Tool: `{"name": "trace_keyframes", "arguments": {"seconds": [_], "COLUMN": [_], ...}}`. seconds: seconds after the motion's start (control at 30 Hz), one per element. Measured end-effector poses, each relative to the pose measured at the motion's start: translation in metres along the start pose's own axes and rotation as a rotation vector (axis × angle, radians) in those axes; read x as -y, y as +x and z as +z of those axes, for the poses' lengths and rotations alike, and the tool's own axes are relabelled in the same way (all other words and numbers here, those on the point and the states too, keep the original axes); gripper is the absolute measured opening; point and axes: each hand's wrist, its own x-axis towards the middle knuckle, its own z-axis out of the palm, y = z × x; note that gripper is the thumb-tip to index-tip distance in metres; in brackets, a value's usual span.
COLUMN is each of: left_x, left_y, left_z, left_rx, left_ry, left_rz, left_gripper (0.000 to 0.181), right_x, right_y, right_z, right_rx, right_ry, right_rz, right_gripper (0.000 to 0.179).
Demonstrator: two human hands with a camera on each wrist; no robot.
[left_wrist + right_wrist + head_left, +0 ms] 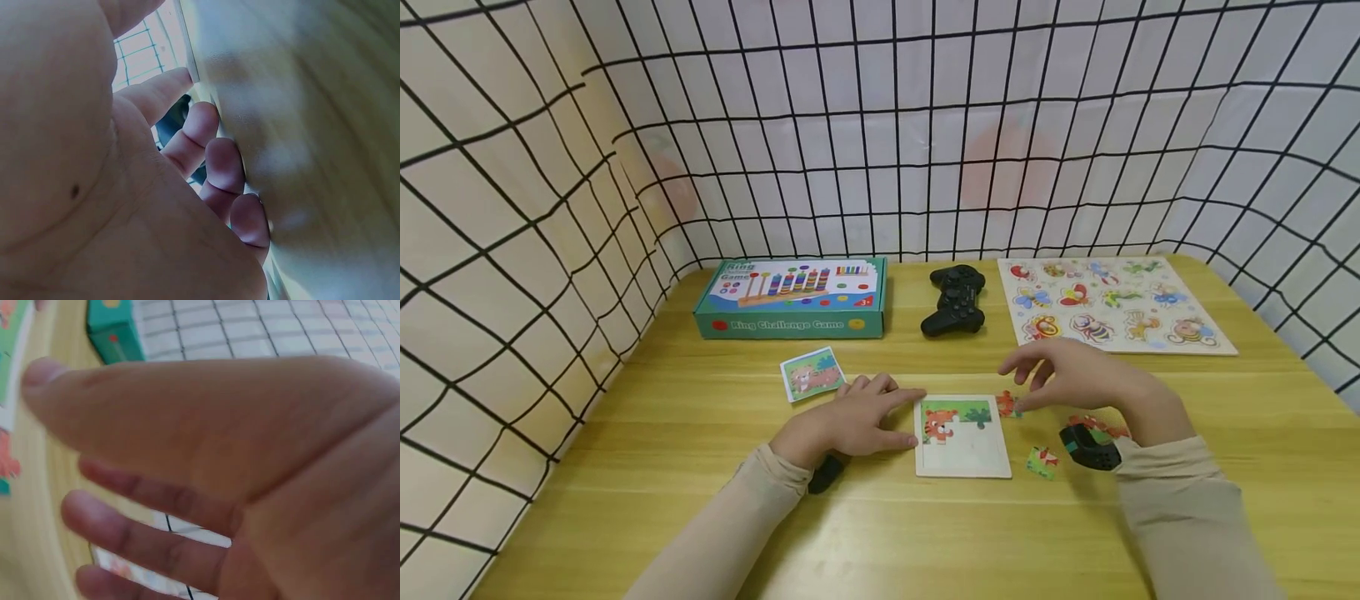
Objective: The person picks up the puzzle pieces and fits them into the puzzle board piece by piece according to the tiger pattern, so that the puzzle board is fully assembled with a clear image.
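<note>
A square jigsaw board lies flat, with a tiger-face piece at its upper left and a green piece at its upper right. My left hand rests beside it, index fingertip at the top left corner and thumb at the left edge. Over the board's right side hovers my right hand, fingers loosely bent and apart with nothing between them. Just below its fingertips an orange jigsaw piece lies against the board's right edge. Another loose piece is nearer me, and more pieces lie partly hidden under the right wrist.
A picture card lies beyond my left hand. Along the back stand a green ring game box, a black game controller and a wooden board with animal pictures. Black-lined grid cloth encloses the table.
</note>
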Motion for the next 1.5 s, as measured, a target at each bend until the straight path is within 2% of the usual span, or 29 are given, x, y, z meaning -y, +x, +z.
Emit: {"name": "trace_keyframes", "arguments": {"seconds": [0.2,0.4,0.57,0.67,1.0,1.23,1.37,1.5], "left_x": [0.000,-0.001,-0.001,-0.001,-0.001,0.000,0.001,0.000], "left_y": [-0.001,-0.002,-0.002,-0.002,-0.002,-0.001,0.000,0.000], "left_z": [-0.001,0.000,0.000,0.000,0.001,0.000,0.000,0.000], "left_rx": [-0.001,0.001,-0.001,-0.001,-0.003,-0.006,-0.003,-0.004], "left_ry": [-0.008,-0.015,-0.018,-0.016,-0.015,-0.008,-0.007,-0.002], "left_rz": [-0.002,0.001,0.003,0.002,-0.003,0.007,0.007,0.005], "left_gripper": [0.068,0.068,0.068,0.068,0.069,0.068,0.069,0.069], "right_x": [-0.023,-0.048,-0.063,-0.068,-0.077,-0.078,-0.076,-0.074], "right_y": [-0.019,-0.035,-0.039,-0.039,-0.031,-0.029,-0.030,-0.030], "right_z": [-0.018,-0.027,-0.028,-0.027,-0.022,-0.021,-0.021,-0.020], "right_rx": [0.020,0.073,0.116,0.136,0.166,0.164,0.167,0.177], "right_ry": [0.030,0.082,0.059,0.033,-0.003,0.042,0.017,0.046], "right_rz": [0.035,0.137,0.192,0.192,0.249,0.291,0.286,0.294], "right_gripper": [0.047,0.046,0.035,0.029,0.035,0.039,0.025,0.012]}}
